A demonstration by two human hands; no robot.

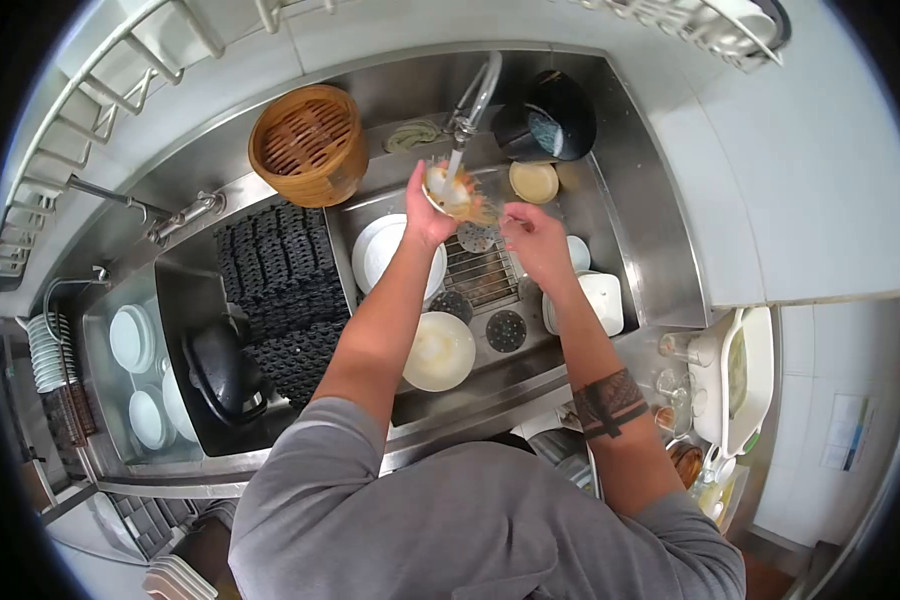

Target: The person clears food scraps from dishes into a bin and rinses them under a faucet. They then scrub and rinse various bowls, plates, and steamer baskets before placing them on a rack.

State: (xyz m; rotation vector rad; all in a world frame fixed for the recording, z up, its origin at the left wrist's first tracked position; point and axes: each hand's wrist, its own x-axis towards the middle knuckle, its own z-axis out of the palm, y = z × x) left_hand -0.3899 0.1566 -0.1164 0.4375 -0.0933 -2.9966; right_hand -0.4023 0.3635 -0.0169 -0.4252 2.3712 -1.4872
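My left hand [428, 214] grips a small white bowl [435, 182] at its side, tilted under the faucet [488, 85]. Water runs into the bowl and sprays out around its rim, with orange-yellow bits in the splash. To the right of the bowl, apart from it, my right hand [535, 240] has its fingers curled together; what they hold, if anything, is too small to make out. Below both hands are a stack of white plates [378, 250], a pale yellowish bowl [440, 352] and a drain grate [480, 275] in the sink.
A bamboo steamer [308, 145] stands on the back left ledge, a black pot [550, 115] at the back right. Black textured mats [280, 270] lie left of the basin. White square dishes [598, 303] and a small yellow dish [533, 183] sit on the right. Wire racks [120, 95] hang above.
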